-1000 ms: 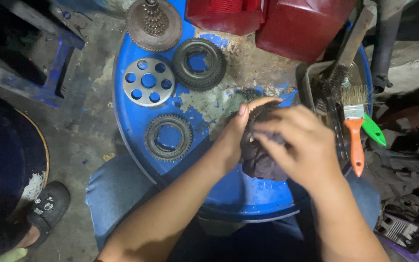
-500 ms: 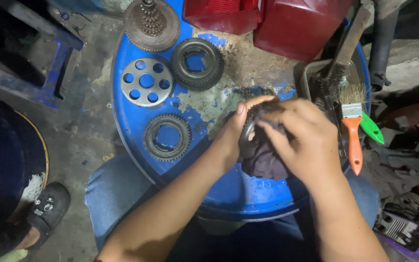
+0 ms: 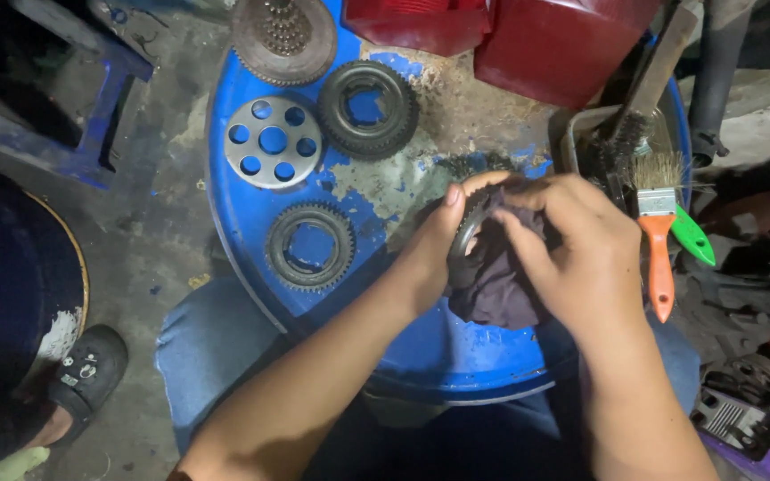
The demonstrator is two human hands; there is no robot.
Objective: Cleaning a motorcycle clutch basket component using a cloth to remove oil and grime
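Over the blue drum top [image 3: 421,356], both my hands hold a round metal part [image 3: 467,233] wrapped in a dark cloth [image 3: 499,287]. My left hand [image 3: 438,245] grips the part's left edge, thumb up along its rim. My right hand [image 3: 581,254] presses the cloth against it from the right, fingers curled over. Most of the part is hidden by the cloth and my fingers.
On the drum lie a toothed ring gear [image 3: 310,246], a holed silver disc [image 3: 273,142], a black ring gear [image 3: 368,109] and a sprocket plate [image 3: 283,37]. Red containers [image 3: 563,40] stand behind. A tray [image 3: 581,134] holds an orange-handled brush [image 3: 659,240]. A shoe [image 3: 91,370] is at the left.
My hands have stayed over the drum; my right-hand fingers have shifted slightly on the cloth around the part. Nothing else has moved.
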